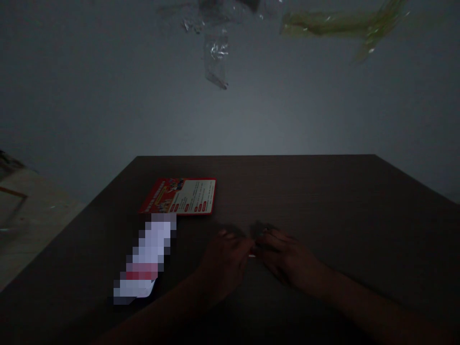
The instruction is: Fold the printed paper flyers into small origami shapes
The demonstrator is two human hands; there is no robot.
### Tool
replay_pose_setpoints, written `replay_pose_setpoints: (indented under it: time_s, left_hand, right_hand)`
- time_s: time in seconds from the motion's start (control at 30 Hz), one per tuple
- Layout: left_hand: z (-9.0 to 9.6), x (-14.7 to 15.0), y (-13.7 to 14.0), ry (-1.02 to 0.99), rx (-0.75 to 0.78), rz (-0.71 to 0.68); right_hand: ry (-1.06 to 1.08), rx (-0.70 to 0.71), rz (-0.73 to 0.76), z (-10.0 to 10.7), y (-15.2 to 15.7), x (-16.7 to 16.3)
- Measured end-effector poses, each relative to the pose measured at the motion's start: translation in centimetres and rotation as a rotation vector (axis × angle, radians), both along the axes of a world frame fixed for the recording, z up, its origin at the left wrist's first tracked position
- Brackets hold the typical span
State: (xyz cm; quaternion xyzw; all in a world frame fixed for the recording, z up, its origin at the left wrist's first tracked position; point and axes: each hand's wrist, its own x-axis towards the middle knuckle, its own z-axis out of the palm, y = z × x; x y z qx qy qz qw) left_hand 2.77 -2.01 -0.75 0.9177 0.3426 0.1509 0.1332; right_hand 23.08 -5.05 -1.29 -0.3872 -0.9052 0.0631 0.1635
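Observation:
My left hand and my right hand meet low over the dark table, a little right of the middle of the head view. The fingers of both are curled inward, with their tips almost touching. Between them shows a sliver of a small white and reddish thing. My fingers cover most of it, and the dim light hides what kind it is. Left of my left hand lies a lit, phone-like slab, its surface blurred into blocks. Beyond that is a red and white printed card or booklet.
The brown wood-grain table reaches back to a grey wall. Clear plastic film and yellow tape are stuck to the wall high up. Pale floor shows past the table's left edge.

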Motion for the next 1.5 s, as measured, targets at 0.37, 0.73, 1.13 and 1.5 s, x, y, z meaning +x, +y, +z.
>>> replay_pose_setpoints:
  time_s: [0.37,0.73,1.13,1.5]
  left_hand:
    - [0.3,0.0,0.6,-0.079,-0.070,0.113]
    - [-0.4,-1.3,1.7,0.013,-0.139,0.220]
    - [-0.9,1.0,1.7,0.006,-0.016,0.226]
    - [-0.2,-1.0,1.9,0.074,-0.090,0.117]
  right_hand:
    - [-0.023,0.007,0.013,-0.3,-0.1,0.2]
    - [-0.011,-0.038,0.014,0.0,-0.2,0.2]
    - [0.028,-0.018,0.020,0.3,-0.2,-0.2]
    - [0.009,-0.035,0.009,0.3,-0.2,0.0]
